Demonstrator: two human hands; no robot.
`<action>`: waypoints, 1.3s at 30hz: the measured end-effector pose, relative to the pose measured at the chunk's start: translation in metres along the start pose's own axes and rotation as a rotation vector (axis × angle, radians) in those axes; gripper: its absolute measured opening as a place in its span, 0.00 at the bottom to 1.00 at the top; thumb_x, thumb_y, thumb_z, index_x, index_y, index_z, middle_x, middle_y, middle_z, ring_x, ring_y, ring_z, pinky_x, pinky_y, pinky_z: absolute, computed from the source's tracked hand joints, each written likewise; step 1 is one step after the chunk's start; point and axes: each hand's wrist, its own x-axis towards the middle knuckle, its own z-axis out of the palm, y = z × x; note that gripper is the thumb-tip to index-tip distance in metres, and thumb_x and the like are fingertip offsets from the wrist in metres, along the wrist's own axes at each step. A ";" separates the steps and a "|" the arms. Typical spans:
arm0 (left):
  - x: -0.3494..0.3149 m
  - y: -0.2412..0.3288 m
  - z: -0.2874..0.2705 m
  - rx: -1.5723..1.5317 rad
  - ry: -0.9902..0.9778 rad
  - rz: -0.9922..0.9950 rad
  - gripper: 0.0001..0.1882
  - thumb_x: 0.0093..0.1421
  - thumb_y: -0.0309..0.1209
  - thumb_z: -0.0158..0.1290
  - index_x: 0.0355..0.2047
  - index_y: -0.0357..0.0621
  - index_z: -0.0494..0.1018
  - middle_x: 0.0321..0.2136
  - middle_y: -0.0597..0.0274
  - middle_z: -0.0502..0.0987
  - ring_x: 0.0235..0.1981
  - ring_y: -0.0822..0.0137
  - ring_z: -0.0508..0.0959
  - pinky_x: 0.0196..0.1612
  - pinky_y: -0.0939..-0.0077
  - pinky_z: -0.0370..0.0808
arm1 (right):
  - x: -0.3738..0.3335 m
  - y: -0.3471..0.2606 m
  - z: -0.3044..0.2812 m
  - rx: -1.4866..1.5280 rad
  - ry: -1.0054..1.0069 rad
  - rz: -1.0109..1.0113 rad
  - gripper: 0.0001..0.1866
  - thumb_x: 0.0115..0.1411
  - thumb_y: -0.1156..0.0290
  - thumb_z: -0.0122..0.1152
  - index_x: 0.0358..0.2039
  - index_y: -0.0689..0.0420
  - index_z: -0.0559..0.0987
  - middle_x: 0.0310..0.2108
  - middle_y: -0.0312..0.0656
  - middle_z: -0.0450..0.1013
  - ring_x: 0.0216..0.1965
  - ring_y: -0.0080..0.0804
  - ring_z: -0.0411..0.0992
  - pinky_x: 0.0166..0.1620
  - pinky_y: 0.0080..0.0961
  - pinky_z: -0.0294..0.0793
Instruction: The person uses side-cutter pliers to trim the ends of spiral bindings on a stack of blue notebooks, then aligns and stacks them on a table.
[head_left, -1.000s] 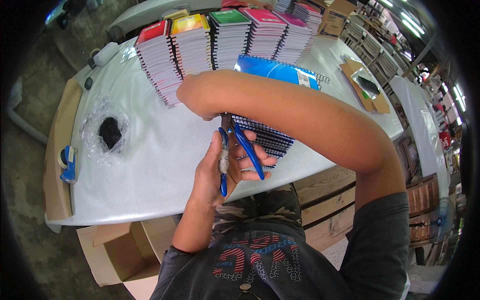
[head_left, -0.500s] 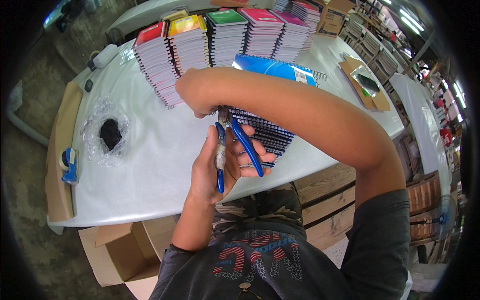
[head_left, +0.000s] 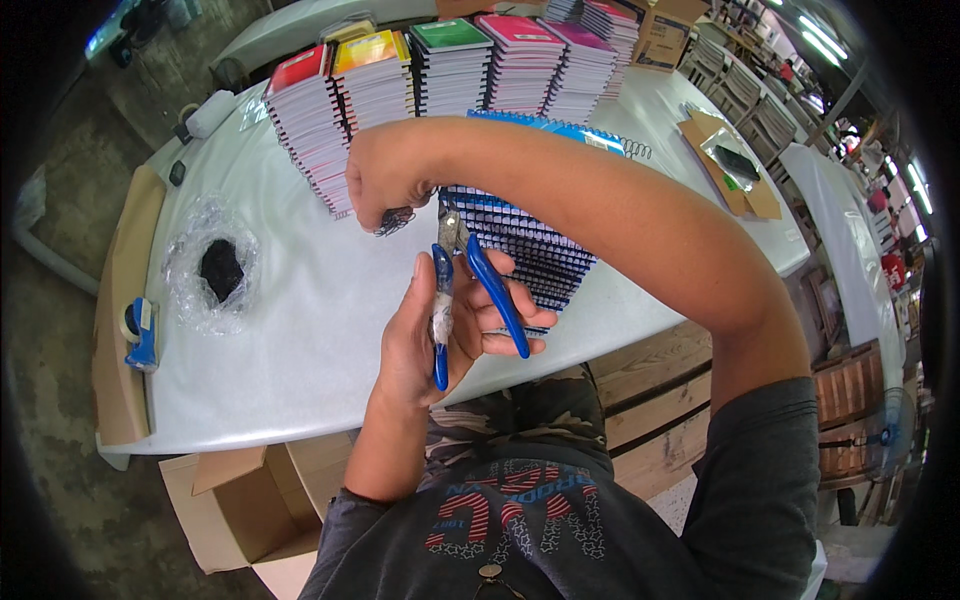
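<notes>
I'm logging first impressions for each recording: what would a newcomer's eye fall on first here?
Likely the blue-handled pliers, handles spread, in the left hand near the middle of the view. Just beyond, the right arm stretches across, its right hand curled, dark wire just below it. Behind stand tall notebook stacks with red, yellow, green and pink covers, toward the white table's far side.

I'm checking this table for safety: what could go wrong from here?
The pliers in the left hand have spread handles and tips close to the right hand, so they might nip it. The dark wire at the right hand could scratch or snag. The tall red-topped notebook stack stands near that hand; a bump might topple it.
</notes>
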 end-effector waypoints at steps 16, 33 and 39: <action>-0.005 -0.001 -0.005 -0.140 -0.010 0.056 0.29 0.65 0.55 0.28 0.44 0.41 0.63 0.23 0.55 0.67 0.21 0.61 0.71 0.24 0.63 0.74 | -0.003 -0.005 0.006 -0.073 0.112 -0.065 0.10 0.39 0.68 0.66 0.23 0.58 0.81 0.20 0.39 0.76 0.21 0.28 0.73 0.27 0.25 0.72; -0.127 0.049 -0.205 2.450 1.320 0.013 0.27 0.51 0.41 0.56 0.49 0.44 0.67 0.44 0.48 0.69 0.50 0.51 0.66 0.53 0.54 0.58 | -0.073 0.004 0.133 1.430 -0.045 -0.358 0.09 0.53 0.68 0.63 0.30 0.57 0.74 0.24 0.34 0.69 0.18 0.15 0.62 0.19 0.12 0.59; -0.043 0.049 -0.191 2.128 0.982 0.285 0.22 0.53 0.37 0.56 0.48 0.44 0.68 0.47 0.46 0.69 0.50 0.49 0.66 0.53 0.57 0.62 | -0.074 0.070 0.260 2.244 -0.229 -0.104 0.12 0.59 0.65 0.55 0.42 0.53 0.69 0.27 0.36 0.65 0.17 0.12 0.58 0.15 0.07 0.52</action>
